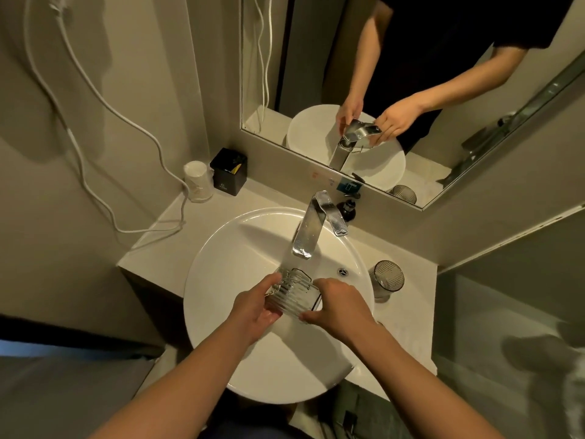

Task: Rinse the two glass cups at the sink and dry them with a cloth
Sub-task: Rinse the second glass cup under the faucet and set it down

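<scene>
A ribbed glass cup [292, 291] lies tilted over the white round sink [221, 248], its mouth toward the chrome faucet [308, 231]. Water runs from the spout onto the cup. My left hand [253, 307] grips the cup's left side and base. My right hand [338, 307] holds its right side, fingers curled around the glass. A second ribbed glass cup [387, 278] stands upright on the counter to the right of the sink. No cloth can be made out clearly.
A black box [228, 172] and a wrapped stack of paper cups [198, 182] stand at the counter's back left, with a white cable [152, 229] trailing beside them. A small dark bottle [348, 209] sits behind the faucet. The mirror [395, 90] hangs above.
</scene>
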